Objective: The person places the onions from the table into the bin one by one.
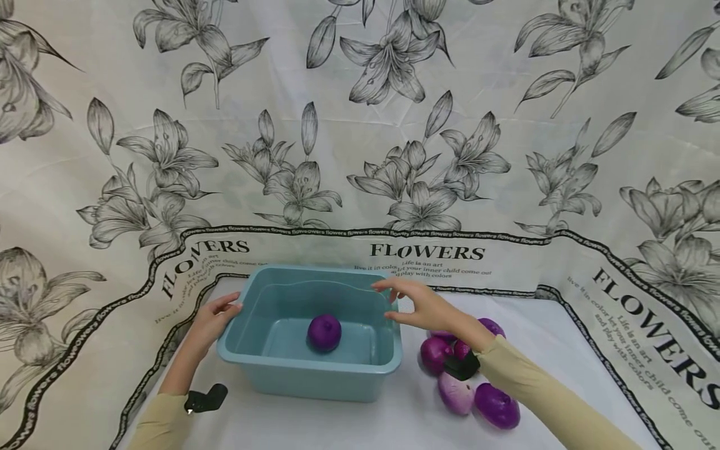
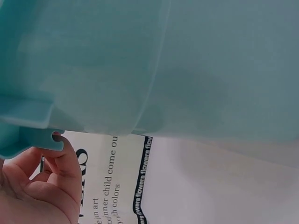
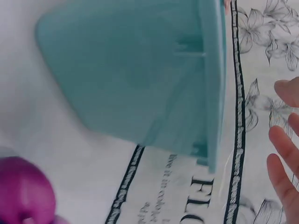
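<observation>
**Q:** Report the position of each hand.

**A:** My left hand (image 1: 212, 319) rests against the left rim of the teal tub (image 1: 281, 374). The left wrist view shows my fingers (image 2: 65, 158) tucked up under the lip of the rim, loosely curled round its edge. My right hand (image 1: 419, 304) hovers at the tub's right rear corner, just above the rim. Its fingers are spread and relaxed and hold nothing. The right wrist view confirms this: my fingertips (image 3: 285, 168) are apart from the tub wall (image 3: 140, 79), with patterned cloth showing between them.

**Q:** Where is the onion in the tub?

**A:** One purple onion (image 1: 324, 332) sits on the tub floor, near the middle, clear of all four walls. I cannot tell whether the tub holds water.

**Q:** What lies around the tub?

**A:** A cluster of purple onions (image 1: 458, 390) lies on the white table surface (image 1: 562, 350), just right of the tub and partly under my right forearm. One of them shows at the lower left of the right wrist view (image 3: 23, 191). A floral cloth printed "FLOWERS" (image 1: 427, 252) hangs behind the table and drapes onto its edges.
</observation>
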A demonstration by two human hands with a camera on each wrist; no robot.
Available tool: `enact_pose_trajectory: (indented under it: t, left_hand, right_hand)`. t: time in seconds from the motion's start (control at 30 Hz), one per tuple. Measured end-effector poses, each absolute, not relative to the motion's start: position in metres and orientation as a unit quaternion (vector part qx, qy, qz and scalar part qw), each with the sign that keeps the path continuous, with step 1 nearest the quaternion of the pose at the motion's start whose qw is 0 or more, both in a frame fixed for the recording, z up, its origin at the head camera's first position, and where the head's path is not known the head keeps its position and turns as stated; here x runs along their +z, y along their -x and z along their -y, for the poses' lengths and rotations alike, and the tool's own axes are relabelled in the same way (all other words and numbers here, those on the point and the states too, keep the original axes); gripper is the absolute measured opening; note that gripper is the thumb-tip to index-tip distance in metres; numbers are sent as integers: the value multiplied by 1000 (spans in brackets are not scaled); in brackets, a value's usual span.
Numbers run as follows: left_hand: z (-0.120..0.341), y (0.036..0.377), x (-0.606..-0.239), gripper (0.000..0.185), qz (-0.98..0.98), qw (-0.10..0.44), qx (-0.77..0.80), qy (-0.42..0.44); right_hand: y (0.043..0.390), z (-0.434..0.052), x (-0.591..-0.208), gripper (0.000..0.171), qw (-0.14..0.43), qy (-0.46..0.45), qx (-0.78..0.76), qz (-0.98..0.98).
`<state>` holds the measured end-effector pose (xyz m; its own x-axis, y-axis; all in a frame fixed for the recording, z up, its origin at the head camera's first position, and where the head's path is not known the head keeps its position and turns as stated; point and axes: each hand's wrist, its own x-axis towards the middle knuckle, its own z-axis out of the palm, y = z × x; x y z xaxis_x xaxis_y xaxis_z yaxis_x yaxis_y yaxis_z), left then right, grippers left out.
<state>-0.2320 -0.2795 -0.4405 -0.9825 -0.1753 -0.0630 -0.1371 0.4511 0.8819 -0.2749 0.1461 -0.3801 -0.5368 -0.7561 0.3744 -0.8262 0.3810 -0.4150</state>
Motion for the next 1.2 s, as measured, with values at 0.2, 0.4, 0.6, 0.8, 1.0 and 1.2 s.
enact_pose_trajectory:
  t: [0.2,0.4,0.6,0.8,1.0,1.2]
  left_hand:
    - [282,230,-439,53,855,23,-510,-88]
    - [286,229,-440,53,858,30,-505,-91]
    - [286,232,-442,52,856,30,-508,-94]
    - [283,233,-445,52,857,30,-506,-97]
    - [282,231,-445,53,855,24,-509,-97]
    - [280,230,-443,54,859,25,-503,-97]
  right_hand:
    - [266,-183,-406,56,185,-454,324,809]
    - [255,-217,-433,60,222,-427,332,811]
    - [242,-249,-459,61,214,-390,314,839]
    - [222,-277,-487,60,187,-348,302,867]
    - [200,-299,-508,68,142,-287,289,902]
    - [183,-313,-522,68,109,-258,290,915]
